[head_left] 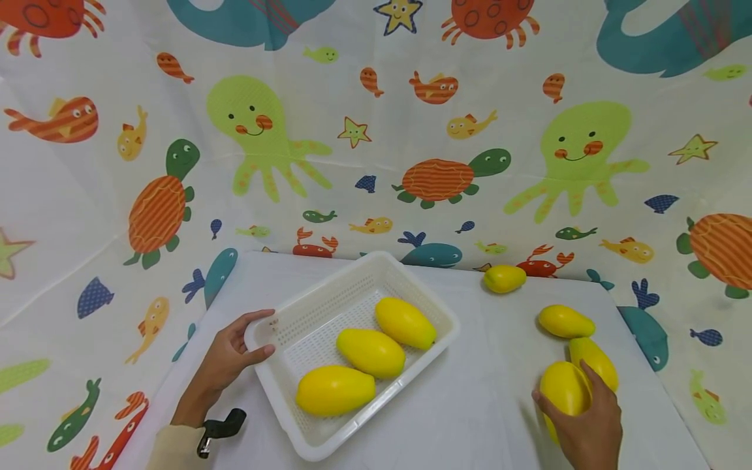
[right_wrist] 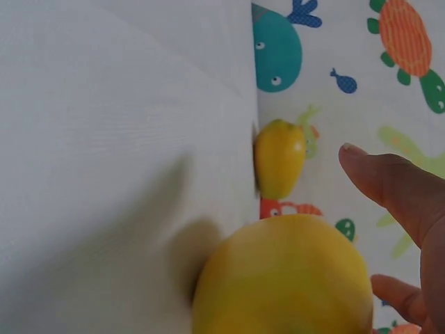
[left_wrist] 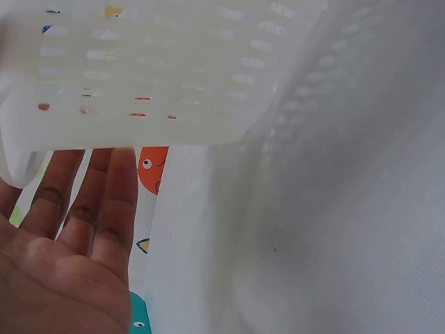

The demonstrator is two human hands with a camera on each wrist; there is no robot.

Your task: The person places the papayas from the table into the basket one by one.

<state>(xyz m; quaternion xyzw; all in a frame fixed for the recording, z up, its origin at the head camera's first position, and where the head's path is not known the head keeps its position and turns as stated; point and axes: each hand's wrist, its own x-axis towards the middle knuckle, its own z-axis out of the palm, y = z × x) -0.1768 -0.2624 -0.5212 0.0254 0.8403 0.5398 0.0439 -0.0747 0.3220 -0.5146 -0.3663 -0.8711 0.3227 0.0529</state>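
Observation:
My left hand holds a corner of the white plastic basket, its thumb over the rim. In the left wrist view, straight fingers reach behind the perforated basket wall. Three yellow papayas lie in the basket, the middle papaya between the others. At the right, my right hand spans a yellow papaya with thumb and fingers spread. In the right wrist view a gap shows between the thumb and this near papaya. The far fingers are hidden.
Beyond the right hand lie a touching papaya and another papaya. One more papaya rests at the back edge of the white-covered table. A patterned sea-animal cloth hangs behind and at the sides.

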